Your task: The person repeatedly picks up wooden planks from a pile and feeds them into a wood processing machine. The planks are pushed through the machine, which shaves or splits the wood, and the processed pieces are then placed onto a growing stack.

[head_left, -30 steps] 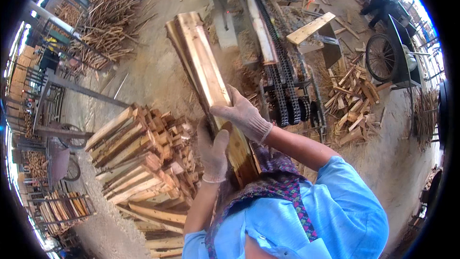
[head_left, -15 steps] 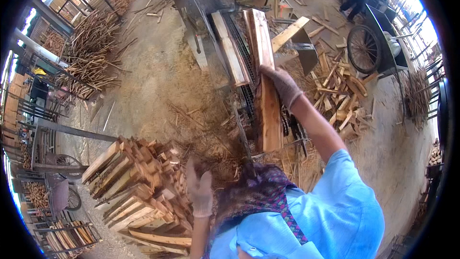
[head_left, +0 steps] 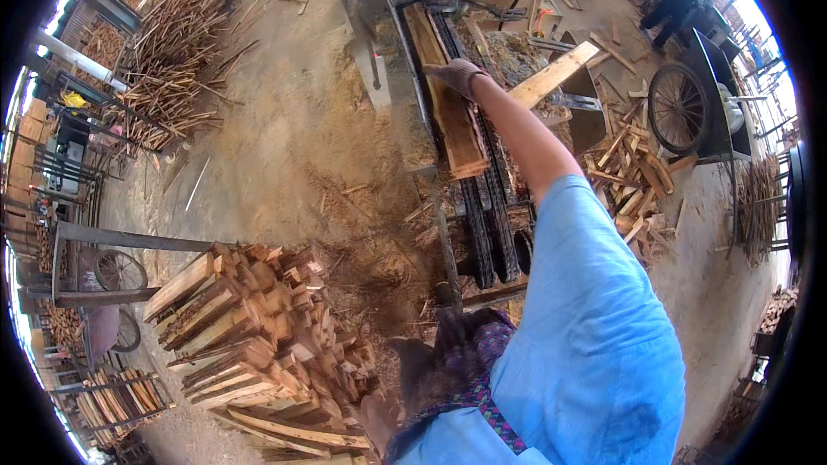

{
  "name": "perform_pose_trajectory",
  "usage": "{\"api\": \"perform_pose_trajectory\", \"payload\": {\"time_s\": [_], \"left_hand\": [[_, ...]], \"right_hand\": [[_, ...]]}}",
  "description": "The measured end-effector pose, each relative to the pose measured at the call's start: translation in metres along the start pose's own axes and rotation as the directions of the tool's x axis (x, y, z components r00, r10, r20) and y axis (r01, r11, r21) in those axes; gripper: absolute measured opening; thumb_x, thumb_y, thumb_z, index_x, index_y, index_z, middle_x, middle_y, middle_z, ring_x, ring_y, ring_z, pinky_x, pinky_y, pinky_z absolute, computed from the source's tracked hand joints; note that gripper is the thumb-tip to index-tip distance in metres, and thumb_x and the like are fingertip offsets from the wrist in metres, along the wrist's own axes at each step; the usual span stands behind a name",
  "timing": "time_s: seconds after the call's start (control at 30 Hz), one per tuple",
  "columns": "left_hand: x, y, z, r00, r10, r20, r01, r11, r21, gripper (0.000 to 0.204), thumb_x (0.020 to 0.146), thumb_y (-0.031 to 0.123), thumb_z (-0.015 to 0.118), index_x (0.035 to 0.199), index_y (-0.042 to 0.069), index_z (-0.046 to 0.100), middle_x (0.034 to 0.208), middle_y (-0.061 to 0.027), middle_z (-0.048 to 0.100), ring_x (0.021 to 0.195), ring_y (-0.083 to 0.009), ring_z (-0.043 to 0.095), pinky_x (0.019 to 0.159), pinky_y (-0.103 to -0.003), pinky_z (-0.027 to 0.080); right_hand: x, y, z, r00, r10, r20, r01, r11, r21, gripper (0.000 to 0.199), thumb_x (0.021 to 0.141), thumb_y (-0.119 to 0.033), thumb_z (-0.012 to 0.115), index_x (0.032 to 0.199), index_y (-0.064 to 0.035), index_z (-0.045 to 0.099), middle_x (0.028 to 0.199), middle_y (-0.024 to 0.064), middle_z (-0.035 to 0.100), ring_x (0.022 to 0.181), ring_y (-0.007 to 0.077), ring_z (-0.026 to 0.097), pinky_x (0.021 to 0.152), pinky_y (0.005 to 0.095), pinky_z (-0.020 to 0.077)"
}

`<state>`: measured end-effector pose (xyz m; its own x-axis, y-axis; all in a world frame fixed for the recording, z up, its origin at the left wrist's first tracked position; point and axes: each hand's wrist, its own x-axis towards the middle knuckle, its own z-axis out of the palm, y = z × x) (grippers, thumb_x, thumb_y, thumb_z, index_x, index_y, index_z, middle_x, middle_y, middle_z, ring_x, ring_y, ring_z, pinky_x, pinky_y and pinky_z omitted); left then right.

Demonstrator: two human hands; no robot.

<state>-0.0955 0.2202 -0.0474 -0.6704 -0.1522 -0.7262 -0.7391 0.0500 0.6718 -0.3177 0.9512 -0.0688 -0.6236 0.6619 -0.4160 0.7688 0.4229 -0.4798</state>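
Sawdust-strewn yard floor point(head_left: 284, 146), stacked offcuts point(head_left: 250, 336)

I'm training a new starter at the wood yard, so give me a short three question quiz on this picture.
1. True or false: the right hand rests on the plank lying on the machine bed.
2. The stack of split wood lies to the person's: A) left B) right C) behind the cart.
3. What wheeled thing stands at the right?

Key:
1. True.
2. A.
3. A dark cart, beside scattered offcuts.
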Motion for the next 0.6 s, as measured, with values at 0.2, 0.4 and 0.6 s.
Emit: {"api": "perform_pose_trajectory", "payload": {"time_s": [0.2, 0.4, 0.6], "left_hand": [[0.008, 0.01, 0.01, 0.999, -0.035, 0.001, 0.035, 0.999, -0.012, 0.047, 0.108, 0.029, 0.066, 0.146, 0.003, 0.058, 0.113, -0.0029, 0.069, 0.101, -0.0131, 0.064, 0.087, -0.028, 0.053], [0.024, 0.021, 0.03, 0.998, -0.034, 0.06, 0.034, 0.999, 0.009, 0.045, 0.108, 0.029, 0.066, 0.144, 0.004, 0.06, 0.112, -0.0022, 0.07, 0.099, -0.0124, 0.064, 0.085, -0.028, 0.054], [0.021, 0.025, 0.011, 0.992, 0.065, 0.106, -0.06, 0.997, -0.053, 0.043, 0.108, 0.03, 0.067, 0.142, 0.004, 0.062, 0.111, -0.0014, 0.07, 0.098, -0.0117, 0.065, 0.084, -0.029, 0.054]], "right_hand": [[-0.052, -0.015, 0.012, 0.959, 0.016, -0.283, 0.027, 0.988, 0.149, 0.045, 0.098, -0.038, 0.07, 0.125, -0.0019, 0.073, 0.118, 0.0287, 0.075, 0.108, 0.0397, 0.076, 0.09, 0.0448, 0.0601], [-0.024, -0.016, 0.01, 0.943, -0.021, -0.333, -0.022, 0.992, -0.123, 0.031, 0.097, -0.027, 0.069, 0.111, -0.0003, 0.08, 0.115, 0.0272, 0.077, 0.114, 0.0412, 0.075, 0.091, 0.046, 0.0625], [-0.021, 0.016, -0.002, 0.927, -0.212, -0.31, 0.172, 0.973, -0.152, 0.027, 0.098, -0.03, 0.071, 0.104, -0.0048, 0.079, 0.103, 0.0232, 0.077, 0.093, 0.0361, 0.075, 0.082, 0.0473, 0.06]]}}
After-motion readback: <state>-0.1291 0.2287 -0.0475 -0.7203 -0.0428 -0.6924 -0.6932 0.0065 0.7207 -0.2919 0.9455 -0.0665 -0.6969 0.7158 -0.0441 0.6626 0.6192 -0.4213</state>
